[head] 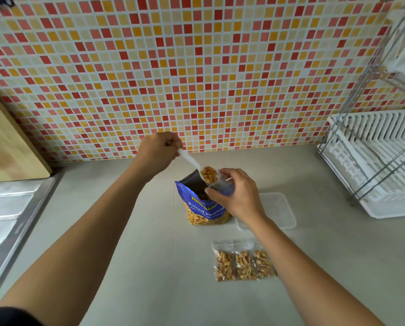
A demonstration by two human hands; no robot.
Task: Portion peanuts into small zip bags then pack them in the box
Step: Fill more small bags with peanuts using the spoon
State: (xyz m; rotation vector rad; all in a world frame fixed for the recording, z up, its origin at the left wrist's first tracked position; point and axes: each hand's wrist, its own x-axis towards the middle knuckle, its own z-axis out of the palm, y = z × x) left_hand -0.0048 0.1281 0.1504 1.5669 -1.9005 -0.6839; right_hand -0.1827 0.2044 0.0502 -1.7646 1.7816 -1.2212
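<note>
Gripping a white plastic spoon [189, 158] in the left hand [158, 152], tipping its heap of peanuts [209, 174] toward a small zip bag [222, 184]. Pinching that bag open with the right hand [238, 196] directly over the blue salted-peanut pouch [202, 208], probably catching spills. Lying near the right wrist: three filled zip bags [243, 262]; just beyond it, the clear plastic box [279, 210], waiting.

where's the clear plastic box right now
In the head view, the clear rectangular plastic box sits on the grey counter, right of the blue peanut bag, behind the right hand.

This is a home kitchen: a mosaic tile wall [196, 67] in red, orange and cream backs a grey desk [149, 255], with a steel sink [6, 215] and wooden board [6, 142] left, a white dish rack [380, 161] right.
</note>
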